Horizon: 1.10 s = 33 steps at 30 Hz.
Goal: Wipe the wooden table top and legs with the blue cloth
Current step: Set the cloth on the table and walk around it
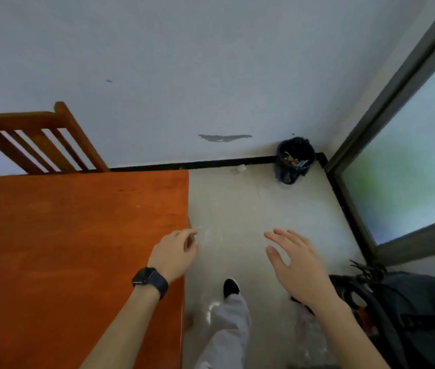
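Neither hand is gripping anything: the right hand [296, 265] is hovering spread, and the left hand [176, 251] is curling loosely over the wooden table [64, 235] edge beneath it. The blue cloth is showing nowhere, so it is likely not yet fetched.

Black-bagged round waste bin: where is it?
Head view, upper right: the black-bagged round waste bin stands in the floor corner between white wall and grey window frame.

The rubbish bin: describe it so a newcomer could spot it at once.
Find the far floor corner where the white wall meets the grey-framed glass door. The bin stands there against the black skirting. It is small, round, lined with a dark bag with scraps inside, unlike the larger dark backpack nearer the camera.
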Tool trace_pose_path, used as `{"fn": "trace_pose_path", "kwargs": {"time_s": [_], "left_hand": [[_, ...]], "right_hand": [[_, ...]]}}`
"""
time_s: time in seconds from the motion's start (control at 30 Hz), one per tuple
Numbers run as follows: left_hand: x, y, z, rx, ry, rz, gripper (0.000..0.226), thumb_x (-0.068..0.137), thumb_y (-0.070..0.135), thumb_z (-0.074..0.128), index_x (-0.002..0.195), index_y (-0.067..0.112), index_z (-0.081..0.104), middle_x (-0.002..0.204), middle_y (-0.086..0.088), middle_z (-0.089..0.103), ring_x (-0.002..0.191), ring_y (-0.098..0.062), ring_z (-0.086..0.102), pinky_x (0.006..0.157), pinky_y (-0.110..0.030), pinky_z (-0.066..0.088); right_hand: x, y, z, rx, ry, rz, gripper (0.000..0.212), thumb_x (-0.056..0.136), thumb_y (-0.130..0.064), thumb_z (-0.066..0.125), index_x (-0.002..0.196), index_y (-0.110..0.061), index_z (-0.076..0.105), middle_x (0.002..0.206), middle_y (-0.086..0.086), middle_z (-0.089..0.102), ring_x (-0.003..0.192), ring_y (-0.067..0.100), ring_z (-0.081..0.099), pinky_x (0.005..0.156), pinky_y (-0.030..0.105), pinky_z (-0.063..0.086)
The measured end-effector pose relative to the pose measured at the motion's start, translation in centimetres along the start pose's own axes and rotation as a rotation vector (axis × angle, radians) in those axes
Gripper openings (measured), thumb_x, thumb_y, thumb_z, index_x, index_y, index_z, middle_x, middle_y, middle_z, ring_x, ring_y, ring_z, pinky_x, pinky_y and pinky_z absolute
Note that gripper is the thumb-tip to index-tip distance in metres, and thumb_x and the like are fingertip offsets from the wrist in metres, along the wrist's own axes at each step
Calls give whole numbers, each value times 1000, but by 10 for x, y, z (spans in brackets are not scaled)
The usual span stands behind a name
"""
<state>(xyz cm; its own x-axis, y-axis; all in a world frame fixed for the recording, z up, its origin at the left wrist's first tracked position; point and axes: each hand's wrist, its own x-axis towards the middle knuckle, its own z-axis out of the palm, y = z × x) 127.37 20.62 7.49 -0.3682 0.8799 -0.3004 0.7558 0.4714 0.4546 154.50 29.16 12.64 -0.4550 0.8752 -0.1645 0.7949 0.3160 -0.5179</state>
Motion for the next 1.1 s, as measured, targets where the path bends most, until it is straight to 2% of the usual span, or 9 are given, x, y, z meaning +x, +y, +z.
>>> {"fn": "trace_pose_path", "kwargs": {"time_s": [0.07, 0.23, 0.4, 0.53, 0.67, 0.8, 0.93, 1.0, 1.1], "left_hand": [[39, -7, 4, -116, 39, -100, 33, 97, 42, 47, 129, 37, 54, 129, 8, 59, 115, -14, 56, 92, -34, 49], [122, -12, -14, -339, 75, -290, 35, 95, 42, 49, 129, 34, 54, 128, 7, 60, 117, -14, 57, 96, -35, 49], [181, -14, -55, -392, 173, -428, 36, 97, 43, 46, 130, 33, 54, 130, 7, 59, 119, -15, 56, 99, -38, 48], [227, -37, -79, -406, 245, -569, 34, 97, 48, 43, 129, 38, 52, 130, 8, 58, 119, -15, 55, 98, -41, 48], [287, -65, -105, -467, 328, -734, 34, 100, 43, 45, 132, 35, 51, 134, 4, 56, 121, -17, 54, 99, -35, 47], [352, -75, -133, -524, 399, -925, 38, 101, 41, 44, 136, 30, 48, 137, 1, 55, 116, -19, 58, 95, -34, 50], [394, -66, -170, -582, 517, -1032, 41, 101, 40, 45, 140, 28, 46, 142, 3, 51, 126, -17, 51, 102, -30, 43], [404, -64, -183, -627, 591, -1090, 40, 101, 40, 46, 139, 28, 46, 141, 3, 51, 126, -16, 51, 101, -28, 42], [407, -72, -199, -695, 712, -1176, 40, 100, 41, 46, 139, 29, 45, 140, 4, 51, 123, -13, 51, 101, -29, 43]], "right_hand": [[55, -4, -3, -34, -57, -72, 39, 98, -44, 46, 137, -39, 50, 146, -18, 43, 141, 9, 26, 112, 20, 17], [184, -33, -13, -96, -205, -214, 39, 98, -45, 44, 137, -42, 48, 146, -19, 43, 141, 9, 27, 114, 25, 22], [304, -62, -19, -126, -346, -342, 35, 97, -41, 50, 131, -44, 52, 141, -18, 47, 137, 10, 35, 110, 21, 21], [397, -82, -16, -123, -467, -380, 33, 97, -45, 49, 130, -50, 49, 141, -24, 44, 135, 5, 35, 113, 24, 26], [508, -113, 3, -134, -558, -508, 37, 97, -45, 49, 134, -48, 46, 143, -23, 42, 133, 4, 37, 113, 25, 28], [623, -163, 23, -95, -676, -654, 37, 98, -44, 48, 135, -44, 48, 139, -24, 43, 131, 1, 36, 111, 20, 23], [697, -241, 36, -47, -785, -831, 36, 97, -40, 51, 133, -35, 54, 134, -22, 47, 128, 3, 42, 104, 13, 22], [725, -282, 49, -88, -863, -947, 39, 96, -42, 51, 134, -31, 55, 137, -15, 52, 128, 7, 46, 107, 18, 29], [745, -345, 73, -102, -992, -1001, 42, 94, -53, 48, 134, -39, 51, 138, -18, 51, 127, 4, 46, 110, 28, 36]]}}
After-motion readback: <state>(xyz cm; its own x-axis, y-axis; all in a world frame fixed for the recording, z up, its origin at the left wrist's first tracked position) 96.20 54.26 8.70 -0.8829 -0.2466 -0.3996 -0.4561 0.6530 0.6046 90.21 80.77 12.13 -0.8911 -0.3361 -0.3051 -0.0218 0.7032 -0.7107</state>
